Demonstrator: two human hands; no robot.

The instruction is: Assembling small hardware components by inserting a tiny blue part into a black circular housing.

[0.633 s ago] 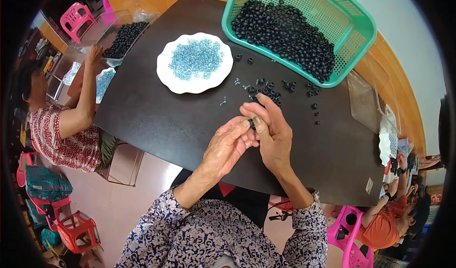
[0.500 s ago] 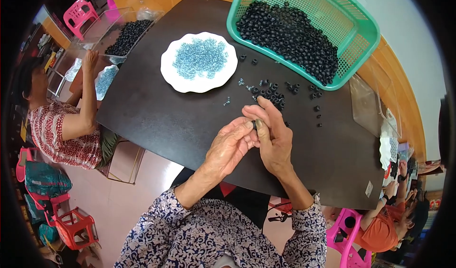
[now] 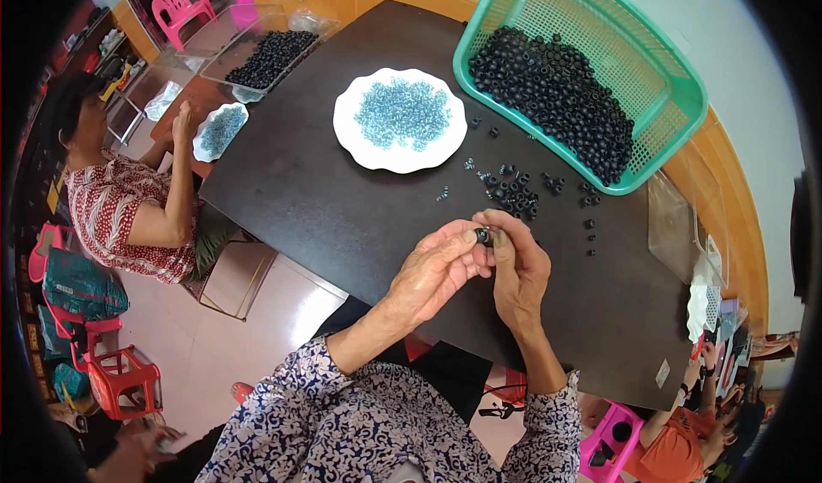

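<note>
A black bead (image 3: 483,235) is pinched by the left hand (image 3: 435,265), seemingly for steadiness; the right hand (image 3: 521,277) is held together with it, its grip unclear.

Black bead (image 3: 482,235), center, partly covered by left hand (image 3: 438,265); too small to tell if right hand (image 3: 519,271) grips it too. Green mesh basket (image 3: 655,80) cut by top edge. Bluish bits (image 3: 401,115), upper middle, too tiny to identify. Another person's hand (image 3: 139,450), lower left, blurred. Floral shirt (image 3: 385,423) cut by bottom edge.
</note>
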